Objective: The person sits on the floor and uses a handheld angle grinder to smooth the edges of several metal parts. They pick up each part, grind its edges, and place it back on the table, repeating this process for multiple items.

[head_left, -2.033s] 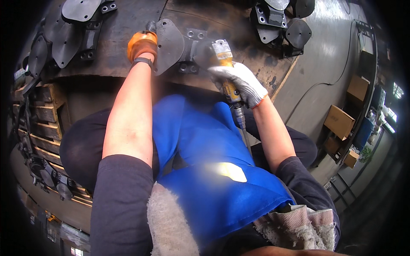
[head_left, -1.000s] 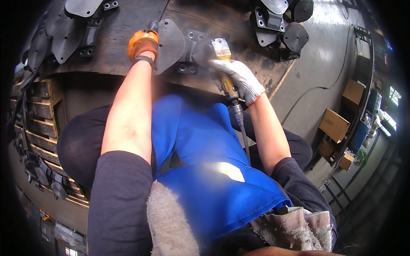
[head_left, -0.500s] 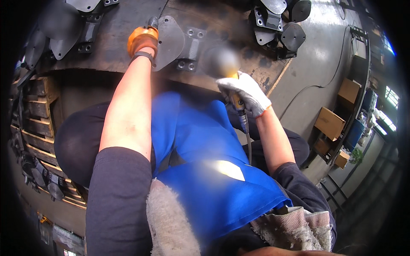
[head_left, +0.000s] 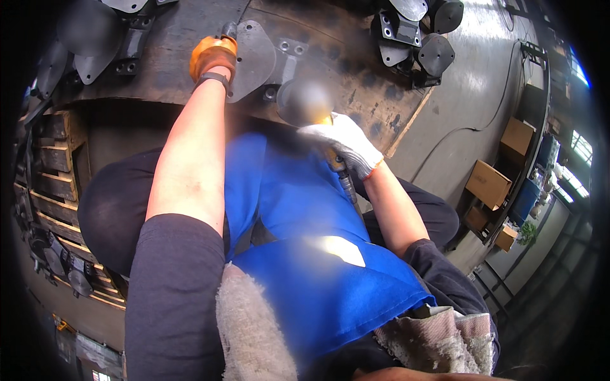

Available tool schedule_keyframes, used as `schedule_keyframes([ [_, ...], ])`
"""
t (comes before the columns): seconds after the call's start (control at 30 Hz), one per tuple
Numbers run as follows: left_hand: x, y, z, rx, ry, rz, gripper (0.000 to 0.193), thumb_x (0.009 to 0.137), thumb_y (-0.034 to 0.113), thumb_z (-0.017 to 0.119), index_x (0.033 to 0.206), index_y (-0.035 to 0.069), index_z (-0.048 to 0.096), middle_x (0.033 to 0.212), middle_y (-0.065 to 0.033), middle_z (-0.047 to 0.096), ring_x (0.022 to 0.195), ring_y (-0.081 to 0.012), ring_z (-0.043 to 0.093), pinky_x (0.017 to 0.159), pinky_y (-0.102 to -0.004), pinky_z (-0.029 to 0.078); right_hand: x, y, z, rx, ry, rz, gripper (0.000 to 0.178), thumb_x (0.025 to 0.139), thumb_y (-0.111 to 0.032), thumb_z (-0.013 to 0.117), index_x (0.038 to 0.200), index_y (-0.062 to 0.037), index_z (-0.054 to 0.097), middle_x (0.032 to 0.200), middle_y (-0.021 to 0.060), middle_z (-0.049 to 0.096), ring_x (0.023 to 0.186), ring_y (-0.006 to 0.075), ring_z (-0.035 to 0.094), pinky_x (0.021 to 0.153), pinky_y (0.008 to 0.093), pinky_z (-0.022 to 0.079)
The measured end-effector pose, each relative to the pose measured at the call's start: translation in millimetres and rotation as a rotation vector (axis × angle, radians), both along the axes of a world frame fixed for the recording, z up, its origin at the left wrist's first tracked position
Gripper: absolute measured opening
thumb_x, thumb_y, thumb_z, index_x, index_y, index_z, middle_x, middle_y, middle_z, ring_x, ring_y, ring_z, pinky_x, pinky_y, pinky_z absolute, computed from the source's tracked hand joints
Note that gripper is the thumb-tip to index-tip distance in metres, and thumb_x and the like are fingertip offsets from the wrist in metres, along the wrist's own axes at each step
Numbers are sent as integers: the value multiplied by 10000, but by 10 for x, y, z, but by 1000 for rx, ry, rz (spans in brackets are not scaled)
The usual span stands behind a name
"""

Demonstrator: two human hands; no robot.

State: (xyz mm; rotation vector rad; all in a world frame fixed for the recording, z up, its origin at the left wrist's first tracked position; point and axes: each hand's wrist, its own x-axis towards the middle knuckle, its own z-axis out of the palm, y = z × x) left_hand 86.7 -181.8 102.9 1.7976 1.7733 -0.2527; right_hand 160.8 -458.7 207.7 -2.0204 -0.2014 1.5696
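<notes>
My left hand [head_left: 213,57], in an orange glove, is closed round the left end of a dark steel bracket beside a short dark cylindrical piece [head_left: 229,29]. The bracket has a rounded diamond-shaped flange plate [head_left: 255,60] and, to its right, a base plate with bolt holes [head_left: 292,48]. In a white knit glove, my right hand [head_left: 349,140] grips a yellow hand-held grinder [head_left: 335,160] with a hose fitting at its rear. The grinder's round head [head_left: 304,103] is blurred and overlaps the near right part of the bracket; whether they touch I cannot tell.
Similar brackets lie on the dark worktable [head_left: 343,38] at far left [head_left: 95,57] and far right [head_left: 435,56]. A slatted wooden pallet [head_left: 54,184] stands to the left. Cardboard boxes [head_left: 489,184] and a floor cable [head_left: 454,132] are on the right. My blue apron [head_left: 298,209] covers my lap.
My right hand has moved left and slightly nearer with the grinder, bringing its head over the bracket's base plate. My left hand keeps its grip almost unmoved.
</notes>
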Motion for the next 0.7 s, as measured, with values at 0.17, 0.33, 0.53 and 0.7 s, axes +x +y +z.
schedule_keyframes([
  [0.17, -31, 19, -105, 23, -25, -17, 512, 928, 554, 541, 1169, 138, 715, 1215, -160, 688, 1137, -376, 650, 959, -448, 523, -37, 25, 8, 4, 24, -38, 358, 794, -378, 829, 843, -59, 673, 675, 18, 627, 536, 98, 546, 505, 260, 433],
  [0.33, -27, 13, -103, 18, -36, -6, 482, 920, 524, 552, 1162, 141, 718, 1216, -170, 684, 1138, -380, 648, 963, -443, 519, -21, -6, -8, -25, 38, -48, 354, 793, -363, 831, 849, -52, 673, 681, 25, 636, 554, 102, 562, 521, 267, 446],
  [0.53, -49, 20, -193, 51, -54, -12, 473, 912, 514, 562, 1160, 142, 718, 1217, -171, 683, 1139, -379, 648, 962, -445, 519, -19, 24, 58, -28, 24, -29, 342, 797, -350, 827, 849, -46, 678, 695, 33, 647, 591, 111, 582, 565, 276, 468],
  [0.7, -44, 21, -160, 39, -40, -28, 479, 914, 523, 563, 1158, 142, 720, 1216, -167, 685, 1137, -374, 650, 961, -442, 521, -10, -18, 30, -38, 43, -51, 337, 804, -350, 817, 828, -46, 674, 691, 29, 644, 589, 112, 580, 558, 274, 466],
])
